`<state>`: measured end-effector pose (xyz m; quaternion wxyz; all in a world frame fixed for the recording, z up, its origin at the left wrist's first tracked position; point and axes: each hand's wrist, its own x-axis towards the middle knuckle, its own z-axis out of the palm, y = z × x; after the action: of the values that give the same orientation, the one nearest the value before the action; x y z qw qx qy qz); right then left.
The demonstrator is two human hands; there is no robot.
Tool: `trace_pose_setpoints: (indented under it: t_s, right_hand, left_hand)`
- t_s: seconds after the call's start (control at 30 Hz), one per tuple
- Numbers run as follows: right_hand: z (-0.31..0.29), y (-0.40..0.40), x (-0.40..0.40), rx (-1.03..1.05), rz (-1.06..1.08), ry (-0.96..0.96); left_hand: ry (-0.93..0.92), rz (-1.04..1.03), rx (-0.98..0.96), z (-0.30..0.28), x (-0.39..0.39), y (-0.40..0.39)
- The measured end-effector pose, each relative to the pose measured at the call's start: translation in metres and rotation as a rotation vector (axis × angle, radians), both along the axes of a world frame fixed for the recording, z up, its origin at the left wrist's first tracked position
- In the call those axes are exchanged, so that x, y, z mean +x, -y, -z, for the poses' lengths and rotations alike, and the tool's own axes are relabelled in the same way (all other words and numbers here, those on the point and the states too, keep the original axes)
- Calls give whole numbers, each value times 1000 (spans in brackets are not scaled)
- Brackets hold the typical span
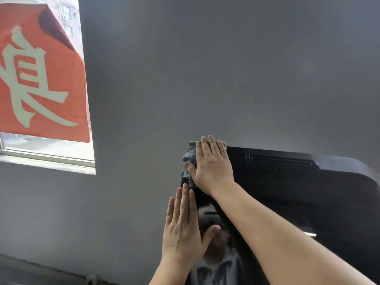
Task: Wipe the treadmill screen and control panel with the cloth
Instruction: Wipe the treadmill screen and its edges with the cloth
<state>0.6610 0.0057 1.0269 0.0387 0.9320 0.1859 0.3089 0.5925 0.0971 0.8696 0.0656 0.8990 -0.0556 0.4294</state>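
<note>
The black glossy treadmill screen (287, 202) fills the lower right of the head view, with a slotted vent along its top. My right hand (212, 165) lies flat on a grey-blue cloth (190, 157), pressing it against the screen's upper left corner. The cloth sticks out past my fingers and thumb on the left. My left hand (183, 229) rests flat with fingers together along the screen's left edge, thumb on the glass, holding nothing. The control panel is hidden below the frame.
A grey wall (205, 68) stands close behind the screen. At the left is a window (51, 153) with a red banner (41, 79) bearing a white character. A dark floor edge (41, 270) runs along the bottom left.
</note>
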Motion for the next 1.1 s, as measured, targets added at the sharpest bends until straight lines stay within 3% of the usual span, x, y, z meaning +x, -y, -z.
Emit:
trace_pose_setpoints:
  t_s: [0.17, 0.3, 0.4, 0.57, 0.67, 0.87, 0.97, 1.1]
  right_hand:
    - [-9, 1, 2, -111, -54, -45]
    - [-8, 58, -5, -123, 106, -36]
    - [-14, 56, -10, -96, 176, -71]
    - [-20, -1, -1, -59, 12, -102]
    - [-14, 17, 1, -94, 13, -108]
    - [1, 87, -13, -188, 166, 30]
    - [4, 96, -14, -134, 120, 52]
    - [11, 108, -10, -53, -54, 306]
  left_hand:
    - [18, -13, 31, 0, 1, 1]
    - [20, -23, 52, -1, -3, 1]
    - [9, -5, 51, -1, -3, 1]
    - [11, -29, 49, 0, 0, 0]
    - [14, -28, 55, 1, 0, 1]
    - [45, 4, 22, 3, 0, 0]
    - [68, 17, 19, 3, 0, 0]
    - [99, 28, 3, 2, 2, 0]
